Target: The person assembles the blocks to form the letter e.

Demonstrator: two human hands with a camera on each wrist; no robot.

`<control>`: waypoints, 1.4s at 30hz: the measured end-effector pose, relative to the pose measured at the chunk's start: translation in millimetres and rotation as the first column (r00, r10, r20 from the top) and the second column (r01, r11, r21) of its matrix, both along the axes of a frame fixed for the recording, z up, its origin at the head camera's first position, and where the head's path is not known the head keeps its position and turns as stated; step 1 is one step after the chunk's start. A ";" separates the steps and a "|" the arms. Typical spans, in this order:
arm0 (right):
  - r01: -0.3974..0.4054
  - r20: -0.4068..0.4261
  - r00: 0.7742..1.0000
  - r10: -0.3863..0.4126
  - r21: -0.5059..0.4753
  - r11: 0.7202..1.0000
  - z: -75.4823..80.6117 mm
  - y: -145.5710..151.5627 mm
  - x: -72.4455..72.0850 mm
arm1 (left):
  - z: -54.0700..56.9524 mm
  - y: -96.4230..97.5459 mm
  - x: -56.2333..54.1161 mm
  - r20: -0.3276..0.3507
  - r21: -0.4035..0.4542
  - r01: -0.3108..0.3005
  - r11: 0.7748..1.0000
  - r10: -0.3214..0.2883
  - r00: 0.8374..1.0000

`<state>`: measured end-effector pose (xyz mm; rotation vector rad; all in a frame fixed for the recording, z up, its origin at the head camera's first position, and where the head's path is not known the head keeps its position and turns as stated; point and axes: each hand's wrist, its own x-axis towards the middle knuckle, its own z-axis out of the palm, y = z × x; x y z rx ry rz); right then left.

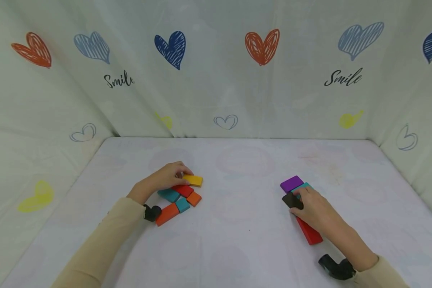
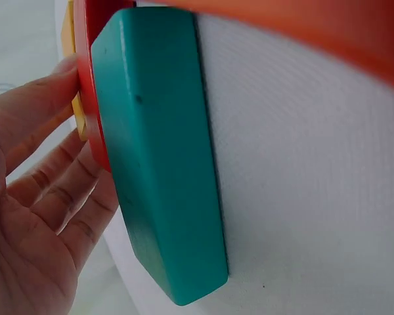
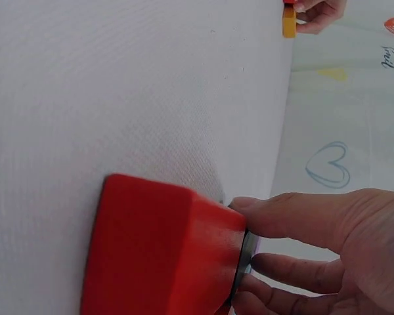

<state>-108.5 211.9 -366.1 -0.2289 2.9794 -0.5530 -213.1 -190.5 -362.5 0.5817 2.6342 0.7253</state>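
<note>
On the left of the table, my left hand [image 1: 167, 178] pinches a yellow block [image 1: 196, 181] between thumb and fingers. Just below it lie a red block [image 1: 184, 191] and a teal block [image 1: 169, 195], the latter large in the left wrist view. A small orange block [image 1: 194, 199], a small teal block [image 1: 183, 205] and a longer orange block [image 1: 167, 215] complete that group. Over on the right, my right hand [image 1: 315, 206] grips a black block [image 1: 291, 201]. Beyond it are a purple block [image 1: 292, 184] and a partly covered turquoise block [image 1: 305, 185]; a long red block [image 1: 311, 233] lies nearer me.
A white cloth [image 1: 237, 224] covers the table, and its bare stretch separates the two block groups. Behind stands a pale curtain [image 1: 216, 88] printed with hearts. Black wrist devices [image 1: 336, 267] sit close to the tabletop.
</note>
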 end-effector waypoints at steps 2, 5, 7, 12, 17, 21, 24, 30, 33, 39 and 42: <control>0.008 0.009 1.000 -0.008 -0.003 1.000 -0.2 0.3 -0.3 | -0.4 0.3 -0.2 -0.019 -0.010 0.016 1.000 -0.017 1.000; 0.016 0.017 1.000 -0.016 -0.007 1.000 -0.6 0.3 -0.6 | -0.7 1.0 -0.4 -0.041 -0.027 0.035 0.999 -0.036 0.998; 0.018 0.016 1.000 -0.018 -0.012 1.000 -1.0 0.1 -0.3 | -0.9 1.4 -0.6 -0.051 -0.032 0.042 0.999 -0.044 0.998; 0.013 -0.015 1.000 -0.014 -0.028 1.000 -2.4 -0.8 1.9 | 0.0 2.1 0.2 -0.066 -0.039 0.045 0.998 -0.048 0.997; 0.006 -0.034 0.999 -0.007 -0.030 1.000 -1.8 -1.4 2.1 | 2.4 2.6 2.1 -0.060 -0.052 0.038 0.998 -0.041 0.997; 0.004 -0.021 1.000 -0.005 -0.031 1.000 -0.5 -0.5 0.4 | 5.9 4.2 3.6 -0.046 -0.053 0.023 0.998 -0.025 0.999; 0.002 -0.020 1.000 -0.003 -0.022 1.000 0.4 0.0 -0.5 | 8.7 5.5 4.4 -0.038 -0.049 0.016 0.999 -0.018 0.999; -0.010 -0.038 0.999 0.009 -0.005 1.000 3.9 -1.1 -1.6 | 13.7 7.8 6.7 -0.042 -0.031 0.033 0.999 -0.034 0.999; -0.012 -0.040 0.999 0.012 0.006 1.000 6.4 -2.1 -3.4 | 16.0 9.9 8.9 -0.044 -0.026 0.036 0.999 -0.037 0.998; -0.016 -0.073 0.997 0.016 0.011 1.000 10.7 -7.4 -8.1 | 19.3 15.6 13.2 -0.052 -0.013 0.040 0.999 -0.041 0.998; -0.018 -0.087 0.996 0.018 -0.002 1.000 13.0 -10.2 -12.4 | 20.8 19.4 14.5 -0.073 -0.004 0.066 0.998 -0.066 0.995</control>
